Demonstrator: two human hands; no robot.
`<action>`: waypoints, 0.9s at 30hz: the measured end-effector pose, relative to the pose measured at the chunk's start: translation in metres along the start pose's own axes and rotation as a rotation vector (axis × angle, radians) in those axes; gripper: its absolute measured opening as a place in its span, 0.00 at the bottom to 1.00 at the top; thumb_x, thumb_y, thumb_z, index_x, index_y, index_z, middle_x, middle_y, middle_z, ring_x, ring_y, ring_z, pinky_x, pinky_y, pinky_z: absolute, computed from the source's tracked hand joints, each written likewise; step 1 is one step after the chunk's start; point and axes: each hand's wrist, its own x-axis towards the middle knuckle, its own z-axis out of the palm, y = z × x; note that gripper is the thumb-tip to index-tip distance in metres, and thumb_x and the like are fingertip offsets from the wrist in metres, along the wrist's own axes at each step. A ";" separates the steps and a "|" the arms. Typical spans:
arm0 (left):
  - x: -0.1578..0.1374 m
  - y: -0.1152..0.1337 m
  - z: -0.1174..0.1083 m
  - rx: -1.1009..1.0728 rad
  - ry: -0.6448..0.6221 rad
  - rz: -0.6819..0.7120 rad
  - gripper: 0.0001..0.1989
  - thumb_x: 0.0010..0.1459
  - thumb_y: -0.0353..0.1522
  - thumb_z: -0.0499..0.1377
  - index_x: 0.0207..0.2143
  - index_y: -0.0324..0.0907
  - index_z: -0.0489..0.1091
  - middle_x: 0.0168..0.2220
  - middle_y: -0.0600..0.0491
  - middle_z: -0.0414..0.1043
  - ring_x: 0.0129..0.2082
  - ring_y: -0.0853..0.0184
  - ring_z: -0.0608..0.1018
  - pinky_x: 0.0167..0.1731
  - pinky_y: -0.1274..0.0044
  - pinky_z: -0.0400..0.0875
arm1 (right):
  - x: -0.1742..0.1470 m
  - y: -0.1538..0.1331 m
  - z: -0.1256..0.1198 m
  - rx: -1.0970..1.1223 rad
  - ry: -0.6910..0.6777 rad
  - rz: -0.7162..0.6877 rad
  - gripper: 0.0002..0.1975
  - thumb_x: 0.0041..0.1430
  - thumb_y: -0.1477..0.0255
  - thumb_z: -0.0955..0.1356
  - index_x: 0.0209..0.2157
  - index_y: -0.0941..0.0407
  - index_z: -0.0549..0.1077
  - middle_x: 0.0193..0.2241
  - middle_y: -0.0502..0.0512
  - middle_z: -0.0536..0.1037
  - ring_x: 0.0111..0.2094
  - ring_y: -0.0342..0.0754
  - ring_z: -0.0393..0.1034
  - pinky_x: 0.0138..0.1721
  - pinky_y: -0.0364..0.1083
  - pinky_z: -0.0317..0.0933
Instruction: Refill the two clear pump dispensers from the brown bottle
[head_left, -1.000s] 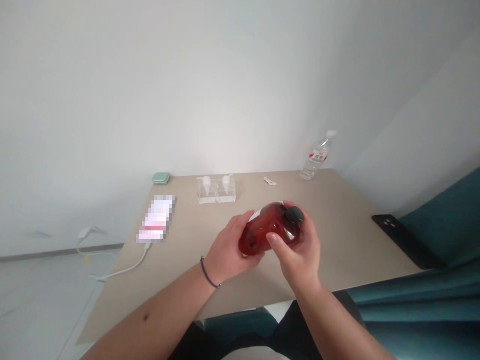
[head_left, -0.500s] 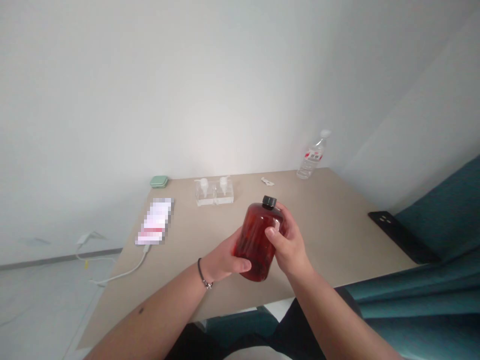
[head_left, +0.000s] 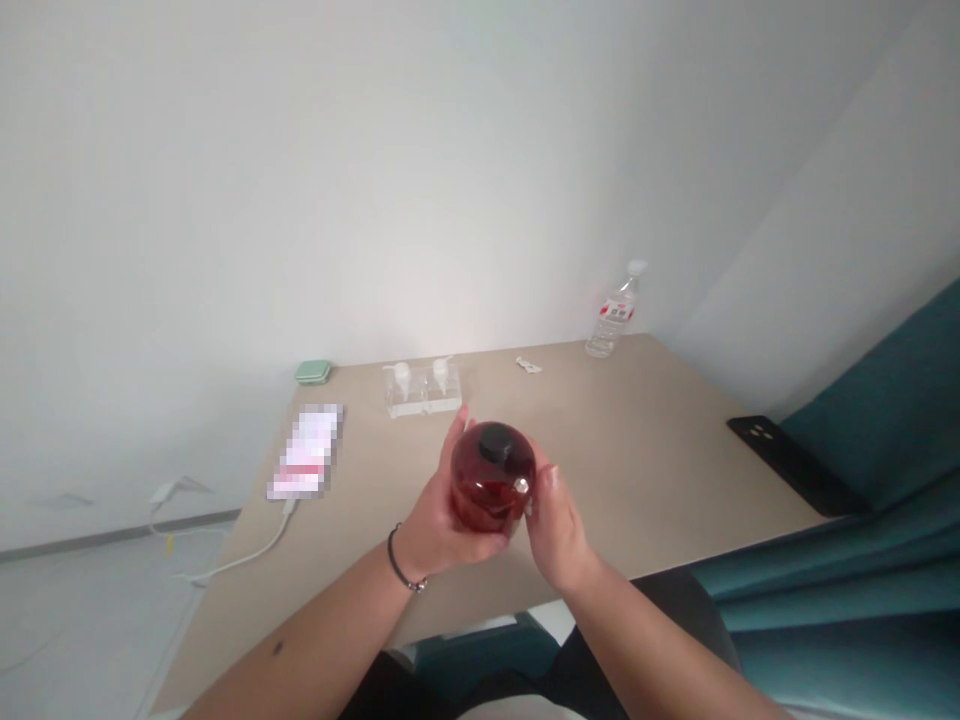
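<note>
A dark red translucent bottle (head_left: 491,490) with a black cap (head_left: 496,442) is held over the near part of the table, its top turned toward my view. My left hand (head_left: 450,525), with a dark bracelet at the wrist, wraps round the bottle's left side and lower front. Against its right side my right hand (head_left: 556,528) is closed, the fingers mostly hidden behind the bottle. Beyond the hands stands a clear two-part container (head_left: 424,404) with two white pump heads (head_left: 441,376) in it.
A phone (head_left: 307,450) on a white cable (head_left: 262,540) and a green case (head_left: 313,372) lie on the left. At the back are a small white packet (head_left: 529,365) and a clear water bottle (head_left: 612,318). A black phone (head_left: 787,465) lies by the teal curtain (head_left: 885,430).
The red bottle has moved left and tipped so its cap faces my view. Both hands have shifted round it, and the right thumb has left its front.
</note>
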 end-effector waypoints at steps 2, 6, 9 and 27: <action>0.000 0.001 -0.002 -0.088 -0.016 0.016 0.56 0.41 0.31 0.78 0.69 0.56 0.55 0.61 0.47 0.74 0.54 0.51 0.81 0.53 0.64 0.77 | -0.002 0.001 0.005 0.028 -0.023 0.021 0.27 0.74 0.52 0.53 0.61 0.46 0.71 0.59 0.54 0.76 0.61 0.54 0.69 0.64 0.56 0.62; 0.003 0.000 -0.005 -0.140 0.051 0.044 0.34 0.44 0.41 0.76 0.54 0.45 0.73 0.47 0.48 0.82 0.44 0.54 0.84 0.47 0.66 0.80 | -0.009 0.005 0.012 -0.023 -0.046 0.027 0.29 0.74 0.51 0.53 0.65 0.49 0.66 0.64 0.56 0.71 0.64 0.55 0.65 0.67 0.58 0.58; 0.004 0.003 -0.003 -0.153 0.140 0.085 0.27 0.49 0.47 0.72 0.49 0.44 0.75 0.40 0.50 0.82 0.38 0.58 0.84 0.44 0.68 0.80 | -0.016 0.010 0.017 -0.051 -0.014 0.070 0.26 0.74 0.54 0.55 0.65 0.49 0.67 0.63 0.56 0.72 0.64 0.53 0.65 0.67 0.56 0.57; -0.020 0.022 0.037 0.071 0.378 0.093 0.42 0.50 0.39 0.74 0.63 0.52 0.60 0.55 0.49 0.76 0.50 0.57 0.81 0.47 0.70 0.78 | -0.047 -0.006 0.001 -0.468 -0.139 -0.175 0.40 0.70 0.70 0.65 0.75 0.41 0.41 0.74 0.52 0.52 0.73 0.59 0.49 0.70 0.65 0.51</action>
